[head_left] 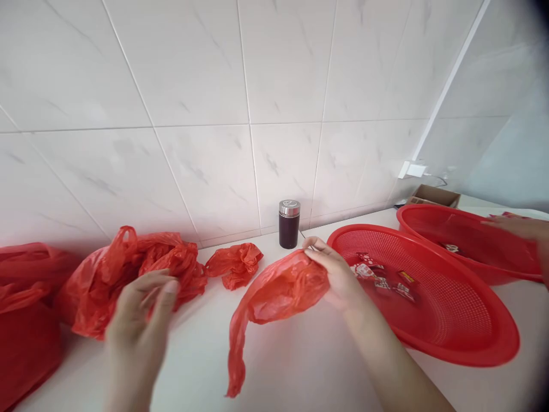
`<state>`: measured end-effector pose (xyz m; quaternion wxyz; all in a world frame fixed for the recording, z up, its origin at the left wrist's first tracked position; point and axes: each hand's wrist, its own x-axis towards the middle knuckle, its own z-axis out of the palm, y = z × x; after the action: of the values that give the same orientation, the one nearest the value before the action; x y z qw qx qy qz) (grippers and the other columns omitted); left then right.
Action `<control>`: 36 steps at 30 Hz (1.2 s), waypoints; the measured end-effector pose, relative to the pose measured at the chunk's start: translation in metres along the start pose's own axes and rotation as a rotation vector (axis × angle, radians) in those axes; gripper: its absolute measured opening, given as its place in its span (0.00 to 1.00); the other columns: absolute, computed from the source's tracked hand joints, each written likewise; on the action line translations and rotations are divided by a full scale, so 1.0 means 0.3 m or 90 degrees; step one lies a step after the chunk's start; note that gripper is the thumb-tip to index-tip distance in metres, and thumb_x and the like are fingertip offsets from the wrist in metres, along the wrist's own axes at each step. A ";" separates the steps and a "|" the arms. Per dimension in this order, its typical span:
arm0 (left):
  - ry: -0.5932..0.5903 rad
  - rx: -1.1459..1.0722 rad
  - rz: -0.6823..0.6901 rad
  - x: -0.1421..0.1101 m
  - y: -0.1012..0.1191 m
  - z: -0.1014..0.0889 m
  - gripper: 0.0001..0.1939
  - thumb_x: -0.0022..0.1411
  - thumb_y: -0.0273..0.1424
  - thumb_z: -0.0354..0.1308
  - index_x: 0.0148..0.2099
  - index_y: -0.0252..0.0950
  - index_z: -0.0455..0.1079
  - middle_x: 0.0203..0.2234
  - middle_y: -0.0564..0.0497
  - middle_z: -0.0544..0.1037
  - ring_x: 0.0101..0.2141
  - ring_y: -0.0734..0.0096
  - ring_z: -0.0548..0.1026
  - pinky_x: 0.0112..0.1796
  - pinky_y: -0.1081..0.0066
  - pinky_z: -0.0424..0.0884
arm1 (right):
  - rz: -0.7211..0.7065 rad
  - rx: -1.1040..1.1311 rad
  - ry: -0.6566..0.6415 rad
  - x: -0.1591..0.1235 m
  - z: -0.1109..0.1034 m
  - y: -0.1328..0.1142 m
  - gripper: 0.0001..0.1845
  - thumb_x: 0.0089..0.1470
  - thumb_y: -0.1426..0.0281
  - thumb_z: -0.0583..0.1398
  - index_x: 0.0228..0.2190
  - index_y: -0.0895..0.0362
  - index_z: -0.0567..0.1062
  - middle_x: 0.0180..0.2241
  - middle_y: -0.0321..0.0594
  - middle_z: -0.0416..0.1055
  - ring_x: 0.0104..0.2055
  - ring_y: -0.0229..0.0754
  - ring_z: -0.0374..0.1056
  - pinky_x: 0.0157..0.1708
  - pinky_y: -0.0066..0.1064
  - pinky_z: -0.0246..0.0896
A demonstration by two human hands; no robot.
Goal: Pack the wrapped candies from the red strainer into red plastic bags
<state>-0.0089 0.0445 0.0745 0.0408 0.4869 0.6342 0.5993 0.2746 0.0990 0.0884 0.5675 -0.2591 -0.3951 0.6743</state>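
My right hand (332, 269) pinches the upper edge of a thin red plastic bag (278, 289), which hangs crumpled over the white table with one long strip drooping to the left. My left hand (139, 320) is raised at the left, apart from that bag, fingers bent and thumb separate, slightly blurred; nothing shows in it. Behind the left hand lies a heap of red plastic bags (98, 280). A smaller crumpled red bag (235, 265) rests between the heap and the held one.
At right a red perforated basket (454, 309) holds several small wrapped packets (381, 277). Beyond it stands another red basket (463, 220), with another person's hand (514, 227) over it. A dark bottle (289, 224) stands near the tiled wall; a cardboard box (435, 195) sits farther right.
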 end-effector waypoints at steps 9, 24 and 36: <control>-0.248 0.317 0.050 -0.149 -0.113 0.302 0.15 0.62 0.35 0.53 0.48 0.38 0.72 0.59 0.38 0.65 0.56 0.46 0.66 0.53 0.48 0.63 | 0.137 0.023 -0.138 -0.104 0.067 0.065 0.09 0.52 0.66 0.63 0.32 0.55 0.69 0.25 0.31 0.63 0.24 0.31 0.58 0.25 0.22 0.52; -0.625 0.017 -0.137 -0.082 0.115 0.036 0.13 0.59 0.38 0.50 0.31 0.35 0.69 0.27 0.52 0.74 0.28 0.66 0.70 0.29 0.70 0.66 | -0.295 -0.602 -0.035 -0.339 0.111 -0.052 0.07 0.61 0.70 0.54 0.41 0.52 0.69 0.36 0.36 0.72 0.34 0.36 0.69 0.37 0.28 0.64; -0.724 -0.328 -0.412 -0.149 0.180 0.062 0.14 0.51 0.43 0.64 0.32 0.36 0.73 0.22 0.54 0.72 0.23 0.75 0.69 0.25 0.76 0.68 | -0.260 -0.962 -0.167 -0.202 -0.003 0.302 0.15 0.63 0.64 0.52 0.46 0.57 0.71 0.44 0.45 0.73 0.47 0.46 0.66 0.50 0.41 0.58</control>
<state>0.0570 0.0176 0.0888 0.6562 0.4864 0.4653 0.3409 0.2379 0.0366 0.0068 0.2990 -0.4151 -0.8492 0.1309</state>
